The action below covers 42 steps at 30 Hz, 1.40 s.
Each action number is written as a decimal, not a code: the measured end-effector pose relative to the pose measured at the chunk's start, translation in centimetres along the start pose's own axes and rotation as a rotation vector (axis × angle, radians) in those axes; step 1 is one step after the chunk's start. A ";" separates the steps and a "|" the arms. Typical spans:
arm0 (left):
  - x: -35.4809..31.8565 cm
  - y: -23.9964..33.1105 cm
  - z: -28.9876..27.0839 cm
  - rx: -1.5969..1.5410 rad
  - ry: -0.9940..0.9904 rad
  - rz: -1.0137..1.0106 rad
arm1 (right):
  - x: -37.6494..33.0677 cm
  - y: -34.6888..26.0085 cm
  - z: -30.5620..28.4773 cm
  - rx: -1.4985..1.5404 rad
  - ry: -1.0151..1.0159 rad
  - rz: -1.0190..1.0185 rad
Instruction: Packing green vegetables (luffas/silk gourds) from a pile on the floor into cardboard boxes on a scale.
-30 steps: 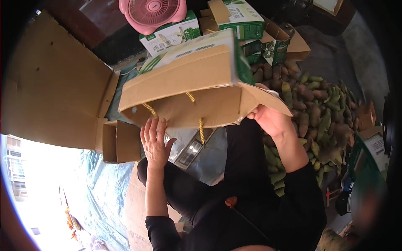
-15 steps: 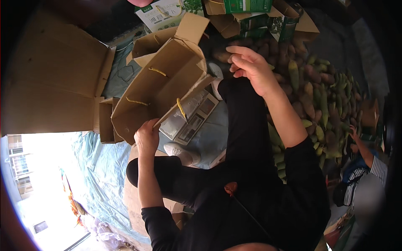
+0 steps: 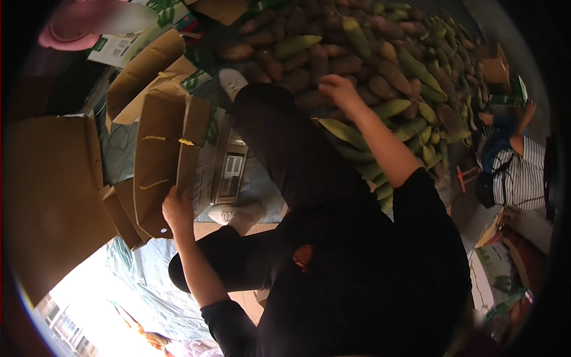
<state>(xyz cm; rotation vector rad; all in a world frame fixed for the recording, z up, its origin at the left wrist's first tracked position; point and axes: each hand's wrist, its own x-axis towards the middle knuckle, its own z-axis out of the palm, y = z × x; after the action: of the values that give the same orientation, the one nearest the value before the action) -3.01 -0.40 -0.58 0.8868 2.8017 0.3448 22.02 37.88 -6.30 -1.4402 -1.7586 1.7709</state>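
Box of brown cardboard at left, open side toward the viewer, yellow cord handles inside. Left hand closed on the edge of its right wall, near end; fingertips mostly hidden. Right hand half spread, fingers loosely bent, over a pile of vegetables, brownish and green; seems to hold nothing. Its fingertips blur; cannot tell if they touch the pile.

Grey device with a panel stands just right of the box, partly covered by it. Pink fan, far left, is behind a pale blur. Near left, glare washes out detail. Co-worker in a striped shirt at far right, face turned away or unclear.

Second box crowds the far end; cardboard panel bounds the left. Black-trousered leg lies between box and pile. Some bare room on the blue sheet right of the device; more sheet near left.
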 end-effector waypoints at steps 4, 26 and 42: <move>0.3 0.9 0.0 -0.094 -0.050 -0.002 | 1.4 11.8 -0.5 -0.317 -0.156 -0.081; 0.6 -0.2 1.0 -0.156 -0.056 -0.016 | 2.7 17.0 -0.1 -1.214 -0.138 -0.152; 0.5 1.6 -0.4 -0.154 -0.144 -0.189 | 0.0 16.6 -0.4 -1.202 -0.182 -0.068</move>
<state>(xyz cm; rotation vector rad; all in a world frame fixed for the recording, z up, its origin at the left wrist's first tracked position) -2.66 1.06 0.19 0.5837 2.6567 0.4412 29.69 34.23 -20.54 -1.4830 -3.1519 0.7138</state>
